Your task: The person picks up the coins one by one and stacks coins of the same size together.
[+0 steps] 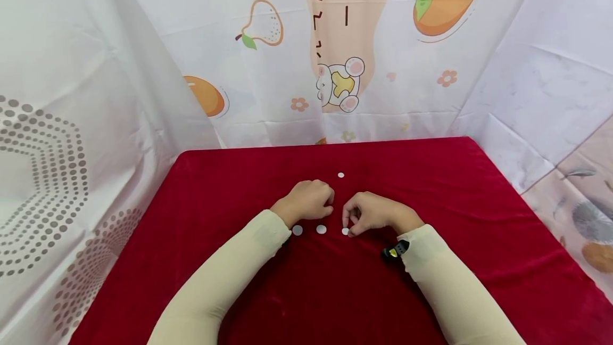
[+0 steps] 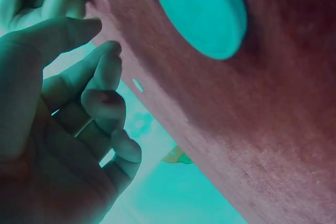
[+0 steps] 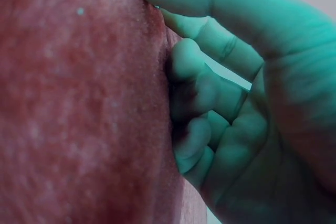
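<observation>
Three small white round discs form a row on the red cloth: a left disc, a middle disc and a right disc. My right hand has thumb and index fingertip at the right disc's edges, pinching it at the cloth. In the right wrist view the pinched disc is hidden, and the other fingers of the right hand curl against the cloth. Behind the row, my left hand hovers with loosely bent fingers and holds nothing. The left wrist view shows a thick disc beside the left hand.
A fourth disc lies farther back on the red cloth. White printed curtains enclose the table at the back and sides. A black strap device sits at the right wrist.
</observation>
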The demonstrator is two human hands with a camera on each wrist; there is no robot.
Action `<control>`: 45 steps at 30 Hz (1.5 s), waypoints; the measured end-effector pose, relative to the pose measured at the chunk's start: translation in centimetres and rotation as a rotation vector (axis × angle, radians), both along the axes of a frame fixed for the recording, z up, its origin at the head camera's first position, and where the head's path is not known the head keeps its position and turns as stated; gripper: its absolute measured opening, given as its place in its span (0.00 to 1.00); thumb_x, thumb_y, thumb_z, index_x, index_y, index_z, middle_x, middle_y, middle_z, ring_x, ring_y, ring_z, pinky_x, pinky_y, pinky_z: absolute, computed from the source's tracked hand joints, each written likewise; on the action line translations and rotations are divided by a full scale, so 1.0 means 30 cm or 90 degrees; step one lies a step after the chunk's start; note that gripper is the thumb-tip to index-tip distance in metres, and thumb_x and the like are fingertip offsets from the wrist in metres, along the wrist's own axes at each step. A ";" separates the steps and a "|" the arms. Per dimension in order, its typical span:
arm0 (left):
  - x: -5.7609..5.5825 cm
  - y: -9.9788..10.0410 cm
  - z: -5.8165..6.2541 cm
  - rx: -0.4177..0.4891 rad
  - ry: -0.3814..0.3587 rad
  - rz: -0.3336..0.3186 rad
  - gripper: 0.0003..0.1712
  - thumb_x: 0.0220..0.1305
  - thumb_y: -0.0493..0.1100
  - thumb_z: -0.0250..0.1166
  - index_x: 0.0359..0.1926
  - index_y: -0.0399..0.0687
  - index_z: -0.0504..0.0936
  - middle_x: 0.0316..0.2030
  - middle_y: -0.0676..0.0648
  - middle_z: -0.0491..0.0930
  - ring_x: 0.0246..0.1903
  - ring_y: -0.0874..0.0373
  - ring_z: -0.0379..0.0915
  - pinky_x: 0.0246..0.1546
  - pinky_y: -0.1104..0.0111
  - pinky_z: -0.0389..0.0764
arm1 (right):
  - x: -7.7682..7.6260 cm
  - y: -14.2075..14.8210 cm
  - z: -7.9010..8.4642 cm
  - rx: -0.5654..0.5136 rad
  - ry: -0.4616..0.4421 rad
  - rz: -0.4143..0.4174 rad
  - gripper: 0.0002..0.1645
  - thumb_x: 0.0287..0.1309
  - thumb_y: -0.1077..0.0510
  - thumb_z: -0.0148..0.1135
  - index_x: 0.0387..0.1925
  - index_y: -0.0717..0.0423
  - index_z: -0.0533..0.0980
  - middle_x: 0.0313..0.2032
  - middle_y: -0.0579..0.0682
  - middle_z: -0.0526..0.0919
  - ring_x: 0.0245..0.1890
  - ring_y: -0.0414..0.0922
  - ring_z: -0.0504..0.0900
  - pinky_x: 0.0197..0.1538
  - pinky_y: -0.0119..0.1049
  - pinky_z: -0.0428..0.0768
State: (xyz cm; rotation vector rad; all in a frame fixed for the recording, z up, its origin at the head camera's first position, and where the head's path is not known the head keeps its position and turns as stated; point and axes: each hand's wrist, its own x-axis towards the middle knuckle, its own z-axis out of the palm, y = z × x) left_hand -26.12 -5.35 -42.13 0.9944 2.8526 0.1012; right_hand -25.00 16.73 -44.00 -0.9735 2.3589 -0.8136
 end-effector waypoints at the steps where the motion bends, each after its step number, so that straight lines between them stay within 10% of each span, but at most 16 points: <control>1: -0.009 0.006 -0.002 -0.003 0.004 0.004 0.06 0.66 0.49 0.69 0.32 0.57 0.86 0.29 0.58 0.81 0.27 0.63 0.74 0.30 0.68 0.79 | 0.000 0.003 0.000 -0.002 -0.003 -0.001 0.07 0.53 0.57 0.78 0.28 0.41 0.86 0.18 0.42 0.78 0.19 0.35 0.73 0.27 0.32 0.76; 15: -0.091 0.063 -0.033 -0.014 0.058 0.033 0.12 0.66 0.54 0.70 0.30 0.56 0.81 0.29 0.54 0.76 0.26 0.61 0.72 0.28 0.67 0.75 | 0.014 0.009 -0.012 -0.010 -0.026 -0.006 0.07 0.53 0.57 0.78 0.29 0.41 0.86 0.18 0.43 0.79 0.19 0.35 0.73 0.28 0.31 0.76; 32: -0.169 0.129 -0.031 -0.103 0.088 0.111 0.26 0.70 0.59 0.67 0.63 0.52 0.80 0.54 0.50 0.82 0.53 0.53 0.81 0.55 0.54 0.81 | 0.010 0.013 -0.033 -0.016 -0.008 0.001 0.08 0.52 0.56 0.79 0.28 0.38 0.86 0.18 0.42 0.78 0.19 0.35 0.73 0.28 0.32 0.77; 45: -0.233 0.149 -0.012 -0.089 0.084 0.132 0.17 0.70 0.57 0.67 0.54 0.58 0.85 0.49 0.51 0.83 0.51 0.54 0.80 0.55 0.53 0.80 | 0.006 0.000 -0.009 -0.013 0.005 0.001 0.08 0.53 0.56 0.78 0.27 0.39 0.85 0.17 0.40 0.77 0.19 0.35 0.72 0.28 0.32 0.77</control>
